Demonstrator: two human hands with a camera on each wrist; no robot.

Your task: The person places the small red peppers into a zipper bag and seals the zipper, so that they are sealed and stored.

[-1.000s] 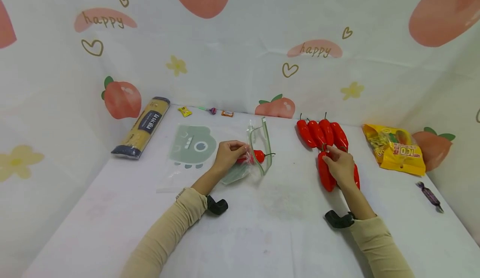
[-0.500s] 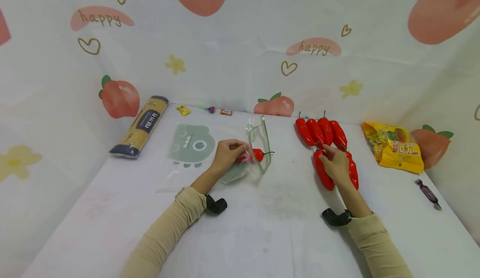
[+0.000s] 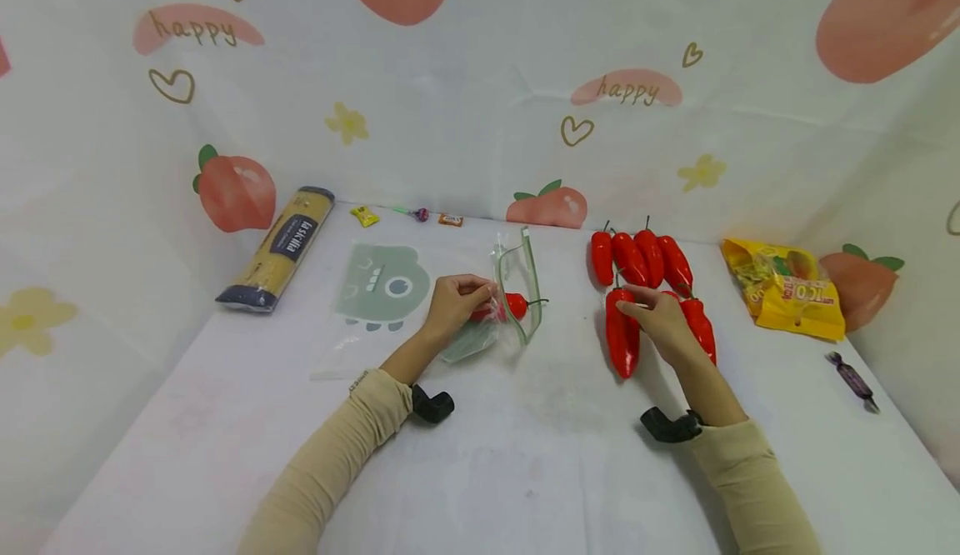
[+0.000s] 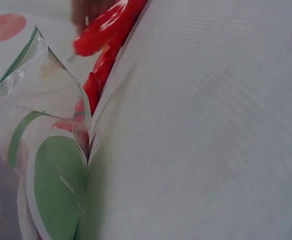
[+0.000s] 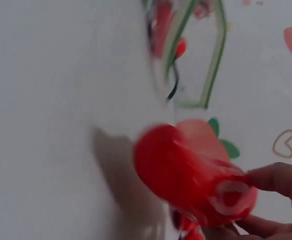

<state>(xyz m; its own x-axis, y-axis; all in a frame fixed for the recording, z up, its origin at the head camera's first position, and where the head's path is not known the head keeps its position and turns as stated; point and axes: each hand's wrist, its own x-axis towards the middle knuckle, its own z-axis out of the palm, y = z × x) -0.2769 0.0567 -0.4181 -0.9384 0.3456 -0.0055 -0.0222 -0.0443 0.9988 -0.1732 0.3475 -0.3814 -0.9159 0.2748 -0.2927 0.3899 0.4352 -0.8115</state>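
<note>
My left hand (image 3: pixel 450 309) pinches the clear zip bag (image 3: pixel 386 284) with a green cartoon print near its gaping mouth. Inside that mouth lies a red pepper (image 3: pixel 515 305), its stem poking out past the green zip strip. To the right, my right hand (image 3: pixel 663 322) grips another red pepper (image 3: pixel 621 338) by its stem end, body hanging downward. A shadow beside this pepper (image 5: pixel 185 175) shows on the table in the right wrist view. The left wrist view catches the bag's side (image 4: pixel 58 185), with the left hand itself out of sight.
Several red peppers (image 3: pixel 649 257) lie in a row behind my right hand, with another pepper (image 3: pixel 701 328) beside the wrist. A yellow snack bag (image 3: pixel 787 288) and a purple-wrapped candy (image 3: pixel 853 382) are at right. Spaghetti (image 3: pixel 281 247) and small sweets (image 3: pixel 365 216) lie at back left.
My right hand has moved left with the red pepper, away from the neighbouring pepper. The leftmost pepper in the back row has turned more upright. The left hand keeps its hold on the bag.
</note>
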